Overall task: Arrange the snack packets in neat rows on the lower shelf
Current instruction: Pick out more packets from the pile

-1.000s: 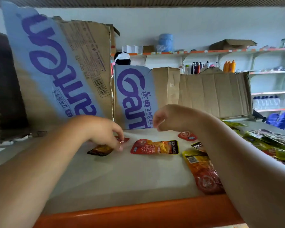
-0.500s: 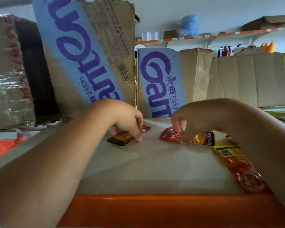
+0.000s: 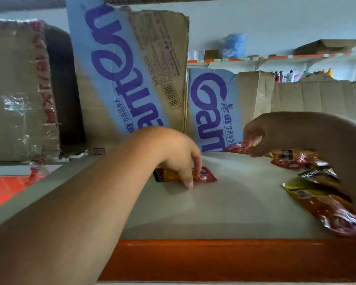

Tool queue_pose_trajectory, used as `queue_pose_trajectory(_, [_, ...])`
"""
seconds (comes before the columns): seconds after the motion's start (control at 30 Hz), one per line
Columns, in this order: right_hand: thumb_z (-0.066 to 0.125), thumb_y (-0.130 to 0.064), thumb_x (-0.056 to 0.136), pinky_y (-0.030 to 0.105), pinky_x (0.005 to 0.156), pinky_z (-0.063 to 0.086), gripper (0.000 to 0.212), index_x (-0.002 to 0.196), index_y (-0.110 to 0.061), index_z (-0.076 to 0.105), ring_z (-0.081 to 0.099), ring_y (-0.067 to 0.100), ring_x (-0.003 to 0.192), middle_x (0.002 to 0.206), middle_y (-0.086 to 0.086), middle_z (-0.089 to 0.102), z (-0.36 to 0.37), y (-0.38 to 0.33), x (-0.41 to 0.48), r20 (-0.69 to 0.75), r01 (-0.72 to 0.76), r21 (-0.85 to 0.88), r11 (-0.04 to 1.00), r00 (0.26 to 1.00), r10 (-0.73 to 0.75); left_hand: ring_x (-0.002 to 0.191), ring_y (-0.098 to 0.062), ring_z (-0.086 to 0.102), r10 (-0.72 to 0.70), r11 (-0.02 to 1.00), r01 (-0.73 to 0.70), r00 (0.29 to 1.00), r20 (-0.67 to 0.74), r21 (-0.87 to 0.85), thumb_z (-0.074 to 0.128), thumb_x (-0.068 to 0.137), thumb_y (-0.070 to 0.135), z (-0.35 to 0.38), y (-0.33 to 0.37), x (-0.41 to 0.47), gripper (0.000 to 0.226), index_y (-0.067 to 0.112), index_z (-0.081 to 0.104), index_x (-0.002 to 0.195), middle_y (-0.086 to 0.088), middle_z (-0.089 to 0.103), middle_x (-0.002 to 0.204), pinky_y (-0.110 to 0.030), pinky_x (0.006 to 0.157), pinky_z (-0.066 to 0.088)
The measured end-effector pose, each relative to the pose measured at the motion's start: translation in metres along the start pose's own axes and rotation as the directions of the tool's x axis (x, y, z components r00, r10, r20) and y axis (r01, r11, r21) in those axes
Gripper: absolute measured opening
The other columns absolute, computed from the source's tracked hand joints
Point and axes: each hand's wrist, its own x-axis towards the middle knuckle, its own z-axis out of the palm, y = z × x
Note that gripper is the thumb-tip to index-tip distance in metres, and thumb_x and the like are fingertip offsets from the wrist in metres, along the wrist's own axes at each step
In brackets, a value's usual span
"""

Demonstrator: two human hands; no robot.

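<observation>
A small red and orange snack packet (image 3: 205, 176) lies flat on the grey shelf (image 3: 224, 204), left of the middle. My left hand (image 3: 177, 157) reaches over it, thumb and fingertips curled onto it. Further back, my right hand (image 3: 261, 136) pinches a second red packet (image 3: 237, 149) by one end and holds it just above the shelf, close to the cardboard boxes. Under my right forearm several more packets (image 3: 290, 161) lie loose, a black one (image 3: 317, 175) among them. A larger yellow and red packet (image 3: 329, 210) lies near the front right.
Tall cardboard boxes with blue and purple print (image 3: 132, 79) (image 3: 212, 112) and a plain brown one (image 3: 317, 99) close off the back of the shelf. A taped box (image 3: 19, 95) stands at the left. The shelf's orange front lip (image 3: 214, 260) runs along the near edge.
My right hand has lifted the red packet off the shelf and carried it back toward the boxes. My left hand stays on its packet. The view has moved closer.
</observation>
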Motion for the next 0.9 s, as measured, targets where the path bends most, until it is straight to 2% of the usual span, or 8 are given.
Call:
queue_pose_trajectory(0.23, [0.079, -0.037, 0.081, 0.041, 0.090, 0.057, 0.013, 0.088, -0.036, 0.068, 0.066, 0.013, 0.096, 0.098, -0.014, 0.070, -0.002, -0.044, -0.010, 0.003, 0.003, -0.026, 1.000, 1.000, -0.003, 0.114, -0.014, 0.060, 0.046, 0.999, -0.047, 0.998, -0.046, -0.017, 0.084, 0.080, 0.048, 0.017, -0.047, -0.048, 0.047, 0.046, 0.065, 0.123, 0.016, 0.063, 0.128, -0.040, 0.102, 0.051])
queue_pose_trajectory(0.37, [0.077, -0.044, 0.082, 0.035, 0.087, 0.056, 0.017, 0.085, -0.040, 0.061, 0.060, 0.012, 0.098, 0.101, -0.014, 0.064, 0.013, -0.103, -0.013, 0.001, 0.006, -0.084, 0.996, 1.000, -0.006, 0.115, -0.010, 0.060, 0.036, 0.994, -0.042, 0.997, -0.065, -0.097, 0.080, 0.084, 0.046, 0.030, -0.101, -0.087, 0.046, 0.045, 0.063, 0.127, 0.018, 0.063, 0.130, -0.037, 0.103, 0.050])
queue_pose_trajectory(0.47, [0.076, -0.045, 0.082, 0.031, 0.082, 0.054, 0.016, 0.086, -0.041, 0.061, 0.060, 0.009, 0.095, 0.100, -0.016, 0.062, 0.032, -0.169, -0.017, 0.021, -0.012, -0.089, 0.996, 1.000, 0.014, 0.110, -0.009, 0.061, 0.034, 0.982, -0.056, 0.992, -0.122, -0.183, 0.083, 0.082, 0.049, 0.045, -0.148, -0.115, 0.043, 0.045, 0.066, 0.121, 0.019, 0.064, 0.124, -0.038, 0.102, 0.051])
queue_pose_trajectory(0.53, [0.077, -0.045, 0.081, 0.033, 0.086, 0.054, 0.017, 0.088, -0.041, 0.062, 0.060, 0.008, 0.096, 0.104, -0.016, 0.062, 0.050, -0.218, -0.017, 0.032, -0.019, -0.047, 0.999, 0.999, 0.021, 0.105, -0.009, 0.063, 0.020, 0.972, -0.064, 0.982, -0.188, -0.228, 0.085, 0.079, 0.047, 0.056, -0.183, -0.136, 0.041, 0.042, 0.069, 0.116, 0.017, 0.067, 0.118, -0.034, 0.097, 0.052])
queue_pose_trajectory(0.6, [0.077, -0.044, 0.079, 0.036, 0.088, 0.054, 0.018, 0.089, -0.040, 0.063, 0.061, 0.009, 0.096, 0.107, -0.014, 0.063, 0.071, -0.266, -0.012, 0.018, -0.019, -0.027, 0.999, 1.000, 0.020, 0.097, -0.010, 0.065, -0.007, 0.943, -0.079, 0.966, -0.258, -0.323, 0.088, 0.077, 0.037, 0.069, -0.223, -0.156, 0.039, 0.037, 0.070, 0.112, 0.013, 0.070, 0.113, -0.027, 0.086, 0.053])
queue_pose_trajectory(0.73, [0.078, -0.039, 0.077, 0.030, 0.072, 0.051, 0.019, 0.089, -0.034, 0.064, 0.061, 0.010, 0.087, 0.099, -0.013, 0.062, 0.100, -0.355, 0.008, -0.060, -0.010, 0.029, 1.000, 0.998, 0.012, 0.086, -0.011, 0.066, -0.118, 0.863, -0.099, 0.914, -0.388, -0.495, 0.088, 0.074, 0.025, 0.099, -0.300, -0.200, 0.035, 0.035, 0.067, 0.100, 0.011, 0.070, 0.101, -0.030, 0.079, 0.054])
queue_pose_trajectory(0.9, [0.080, -0.028, 0.075, 0.028, 0.060, 0.041, 0.019, 0.084, -0.022, 0.065, 0.060, 0.016, 0.077, 0.082, -0.006, 0.063, 0.127, -0.461, 0.046, -0.119, 0.086, 0.082, 0.993, 0.990, -0.076, 0.070, 0.012, 0.056, -0.269, 0.826, -0.091, 0.804, -0.530, -0.557, 0.087, 0.071, 0.027, 0.146, -0.406, -0.261, 0.038, 0.034, 0.072, 0.105, 0.014, 0.071, 0.103, -0.012, 0.060, 0.039])
